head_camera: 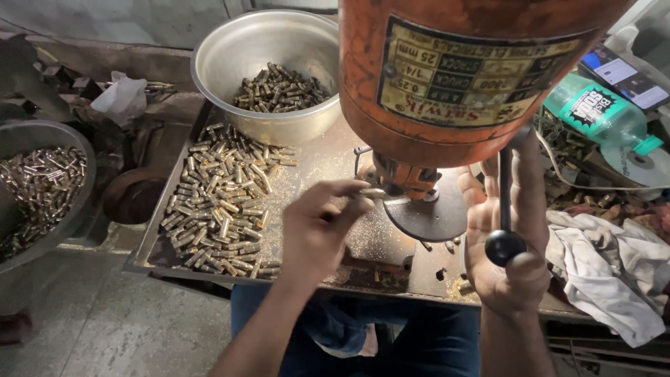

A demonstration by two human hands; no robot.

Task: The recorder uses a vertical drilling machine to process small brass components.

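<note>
My left hand (317,227) pinches a small brass piece (372,193) between thumb and fingers and holds it under the chuck (408,178) of an orange bench drill (453,63), above its round black table (429,216). My right hand (506,237) is wrapped around the drill's feed lever (504,188), whose black ball knob (504,246) rests in my palm. A heap of small brass pieces (220,202) lies on the metal tray (307,167) to the left of my left hand.
A steel bowl (230,49) with more brass pieces stands at the tray's back. Another bowl of pieces (42,185) sits at far left. On the right are white rags (604,272), a green bottle (600,112), a phone (624,77).
</note>
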